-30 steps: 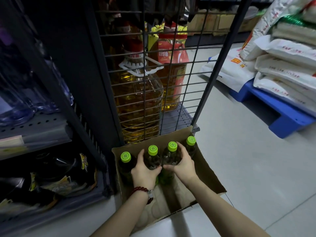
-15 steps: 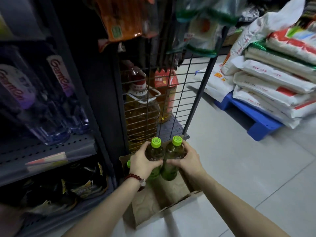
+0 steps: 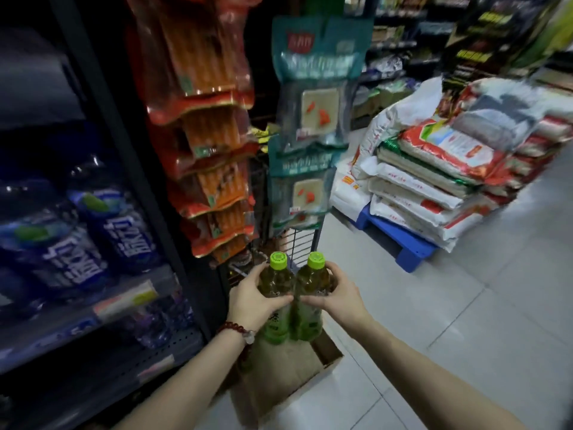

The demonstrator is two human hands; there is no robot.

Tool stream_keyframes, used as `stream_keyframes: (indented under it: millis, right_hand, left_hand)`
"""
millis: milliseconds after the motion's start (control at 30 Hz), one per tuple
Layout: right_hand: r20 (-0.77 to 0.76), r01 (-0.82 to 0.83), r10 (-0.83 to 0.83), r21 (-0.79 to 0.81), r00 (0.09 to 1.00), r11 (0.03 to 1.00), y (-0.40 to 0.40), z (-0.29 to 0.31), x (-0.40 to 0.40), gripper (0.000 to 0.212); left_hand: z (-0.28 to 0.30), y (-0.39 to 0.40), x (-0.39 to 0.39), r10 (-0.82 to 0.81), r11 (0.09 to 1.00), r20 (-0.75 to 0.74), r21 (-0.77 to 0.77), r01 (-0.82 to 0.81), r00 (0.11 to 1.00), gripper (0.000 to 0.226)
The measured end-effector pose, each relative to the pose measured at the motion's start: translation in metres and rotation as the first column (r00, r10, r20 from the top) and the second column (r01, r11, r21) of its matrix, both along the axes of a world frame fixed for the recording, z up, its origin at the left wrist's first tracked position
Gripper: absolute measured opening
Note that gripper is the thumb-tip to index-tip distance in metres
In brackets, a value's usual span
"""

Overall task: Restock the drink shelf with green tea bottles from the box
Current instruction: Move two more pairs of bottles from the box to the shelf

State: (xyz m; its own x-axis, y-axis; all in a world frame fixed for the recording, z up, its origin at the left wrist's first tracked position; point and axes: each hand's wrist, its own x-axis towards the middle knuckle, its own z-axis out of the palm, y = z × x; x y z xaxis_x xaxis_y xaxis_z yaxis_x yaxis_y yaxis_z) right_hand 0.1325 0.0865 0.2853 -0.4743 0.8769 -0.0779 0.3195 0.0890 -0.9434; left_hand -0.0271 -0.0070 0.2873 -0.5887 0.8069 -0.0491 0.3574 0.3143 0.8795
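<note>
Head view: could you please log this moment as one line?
left hand: holds green tea bottle | right hand: holds second bottle | bottles: upright, touching, above cardboard box

Grocery shop: stocked drink shelf (image 3: 93, 318), hanging snack packets (image 3: 214, 128), probably rice sacks (image 3: 434, 181) on pallet (image 3: 400, 243).

Dim aisle, pale tiled floor (image 3: 465, 321) under me. Dark metal shelving (image 3: 102, 128) on my left. Blue plastic pallet (image 3: 403, 243) stacked with rice sacks (image 3: 434, 169) ahead right.
</note>
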Motion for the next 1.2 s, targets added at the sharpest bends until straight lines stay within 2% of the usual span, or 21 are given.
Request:
stream_keyframes:
  millis: [133, 300, 533, 667, 767, 833, 1000, 1100, 1200]
  right_hand:
    - [-0.051, 0.018, -0.018, 0.002, 0.999, 1.000, -0.007, 0.087, 0.007, 0.073]
    - [-0.088, 0.006, -0.007, -0.009, 0.996, 1.000, -0.018, 0.198, 0.014, 0.075]
    - [-0.150, -0.009, 0.024, 0.101, 0.988, 0.995, -0.042, 0.344, 0.017, 0.055]
    - [-0.182, -0.021, 0.049, 0.151, 0.982, 0.988, -0.064, 0.413, 0.011, 0.052]
    - [-0.209, -0.015, 0.053, 0.183, 0.976, 0.983, -0.083, 0.459, 0.001, 0.043]
    - [-0.211, -0.018, 0.065, 0.216, 0.975, 0.976, -0.094, 0.489, -0.008, 0.044]
    - [-0.202, -0.063, 0.126, 0.293, 0.971, 0.954, -0.107, 0.548, -0.033, 0.056]
    - [-0.189, -0.087, 0.165, 0.363, 0.968, 0.928, -0.110, 0.579, -0.049, 0.055]
    - [-0.154, -0.153, 0.238, 0.425, 0.959, 0.892, -0.110, 0.605, -0.062, 0.070]
  left_hand:
    - [0.087, -0.005, 0.006, -0.018, 0.999, 0.048, 0.033, 0.016, 0.999, 0.067]
    - [0.198, -0.014, 0.009, -0.034, 0.997, -0.011, 0.070, 0.034, 0.999, 0.074]
    - [0.340, -0.038, 0.006, -0.038, 0.988, -0.040, 0.151, 0.044, 0.998, 0.078]
    - [0.410, -0.063, -0.002, -0.045, 0.981, -0.036, 0.187, 0.051, 0.998, 0.077]
    - [0.458, -0.083, -0.011, -0.022, 0.976, -0.074, 0.212, 0.037, 0.997, 0.085]
    - [0.488, -0.095, -0.019, 0.008, 0.975, -0.077, 0.224, 0.010, 0.997, 0.086]
    - [0.549, -0.117, -0.040, 0.058, 0.968, -0.064, 0.248, -0.040, 0.996, 0.060]
    - [0.580, -0.129, -0.052, 0.075, 0.957, -0.046, 0.285, -0.059, 0.996, 0.046]
    - [0.605, -0.141, -0.061, 0.068, 0.939, -0.008, 0.338, -0.061, 0.998, 0.044]
